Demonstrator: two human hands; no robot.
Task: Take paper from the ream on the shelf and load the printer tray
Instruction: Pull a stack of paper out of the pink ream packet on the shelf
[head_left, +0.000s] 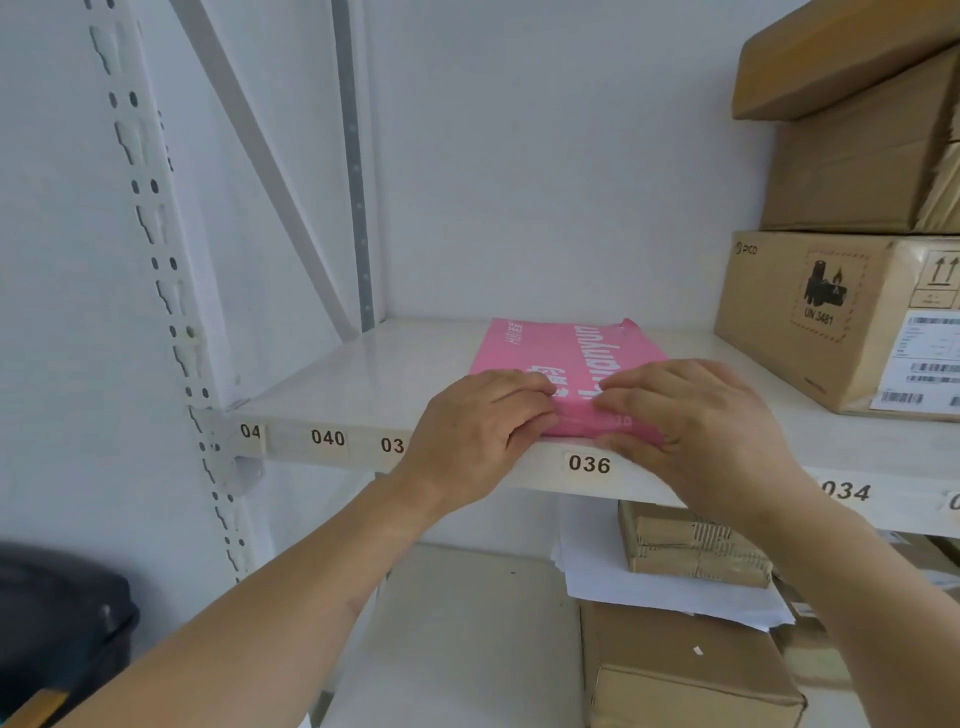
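Note:
A ream of paper in a pink wrapper (561, 353) lies flat on the white shelf (337, 384), its near end at the shelf's front edge above the label 036. My left hand (478, 421) grips the near left end of the ream, fingers on top and thumb at the front. My right hand (696, 415) holds the near right end the same way, fingertips pinching the wrapper on top. The wrapper's far right corner looks torn. No printer is in view.
Stacked cardboard boxes (841, 317) stand on the same shelf to the right. On the shelf below lie loose white sheets (649, 587), a brown paper parcel (691, 545) and another cardboard box (675, 670). The perforated shelf upright (166, 291) is at left; a dark object (57, 623) sits bottom left.

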